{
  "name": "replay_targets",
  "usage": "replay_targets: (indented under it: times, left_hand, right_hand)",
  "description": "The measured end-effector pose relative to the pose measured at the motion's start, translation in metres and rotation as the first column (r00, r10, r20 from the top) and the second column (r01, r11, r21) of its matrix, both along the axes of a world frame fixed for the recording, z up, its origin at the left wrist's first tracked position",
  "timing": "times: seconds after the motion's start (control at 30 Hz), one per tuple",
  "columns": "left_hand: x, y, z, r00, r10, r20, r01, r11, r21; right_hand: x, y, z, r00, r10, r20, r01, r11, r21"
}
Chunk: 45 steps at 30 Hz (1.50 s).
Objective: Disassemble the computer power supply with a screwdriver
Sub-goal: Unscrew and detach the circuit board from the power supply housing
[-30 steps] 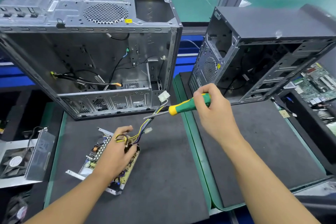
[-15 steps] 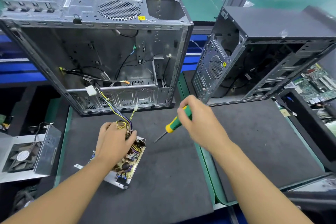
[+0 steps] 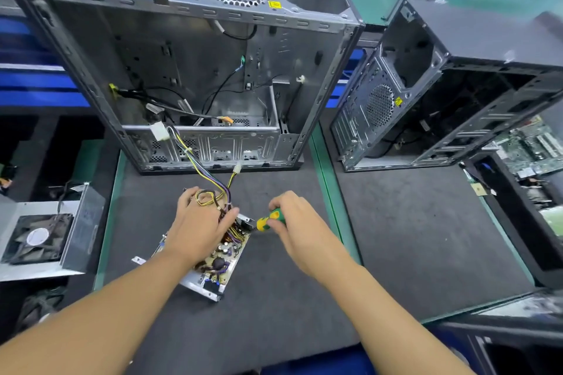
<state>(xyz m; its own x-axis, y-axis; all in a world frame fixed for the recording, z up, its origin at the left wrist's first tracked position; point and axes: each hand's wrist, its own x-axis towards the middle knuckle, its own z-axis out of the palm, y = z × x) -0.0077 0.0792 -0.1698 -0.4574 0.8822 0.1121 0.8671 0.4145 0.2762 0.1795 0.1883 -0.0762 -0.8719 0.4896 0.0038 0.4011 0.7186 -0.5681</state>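
Observation:
The opened power supply (image 3: 217,265), a circuit board in a shallow metal tray, lies on the dark mat (image 3: 274,313). My left hand (image 3: 199,225) grips its far end, over the wire bundle (image 3: 210,179) that runs up to a white connector (image 3: 160,132). My right hand (image 3: 294,224) holds the green and yellow screwdriver (image 3: 269,219); its tip points left at the supply's far right corner, and the shaft is mostly hidden.
An open silver computer case (image 3: 189,70) stands behind the supply. A dark case (image 3: 441,94) stands to the right on a second mat. The power supply cover with its fan (image 3: 42,234) lies at the left. Circuit boards (image 3: 536,146) sit at the far right.
My right hand brought the screwdriver down and left, from mid-air by the cases to the supply's corner. The wire bundle swung from the right to the left, its white connector now against the silver case.

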Motion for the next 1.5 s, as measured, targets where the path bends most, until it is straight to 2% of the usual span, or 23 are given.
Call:
replay_targets:
  times: [0.33, 0.77, 1.0, 1.13, 1.2, 1.33, 1.5]
  left_hand:
    - [-0.002, -0.001, 0.002, 0.997, -0.023, 0.074, 0.025, 0.999, -0.027]
    - [-0.005, 0.000, -0.002, 0.995, -0.021, 0.098, 0.027, 0.998, -0.057]
    - [-0.003, -0.001, 0.002, 0.998, -0.025, 0.059, 0.028, 0.998, -0.057]
    - [-0.003, -0.002, 0.006, 0.999, -0.040, 0.021, 0.042, 0.994, -0.103]
    - [-0.003, -0.002, 0.009, 0.999, -0.039, -0.017, 0.036, 0.990, -0.133]
    - [-0.003, -0.003, 0.013, 0.994, -0.028, -0.110, 0.003, 0.975, -0.221]
    - [0.000, -0.012, 0.014, 0.991, 0.053, -0.119, -0.071, 0.987, -0.147]
  right_hand:
    - [-0.001, -0.012, -0.006, 0.998, -0.058, -0.001, 0.058, 0.996, 0.062]
    - [-0.002, -0.019, 0.005, 0.993, -0.083, 0.089, 0.083, 0.997, 0.012]
    - [-0.034, -0.042, 0.019, 0.959, -0.115, 0.258, 0.057, 0.974, 0.221]
    - [-0.042, -0.040, 0.021, 0.955, -0.142, 0.262, 0.069, 0.961, 0.268]
    - [-0.041, -0.033, 0.022, 0.961, -0.088, 0.263, 0.022, 0.969, 0.245]
    - [-0.041, -0.025, 0.024, 0.953, 0.124, 0.276, -0.177, 0.968, 0.178]
    - [-0.046, -0.013, 0.032, 0.906, 0.182, 0.381, -0.213, 0.976, 0.040]
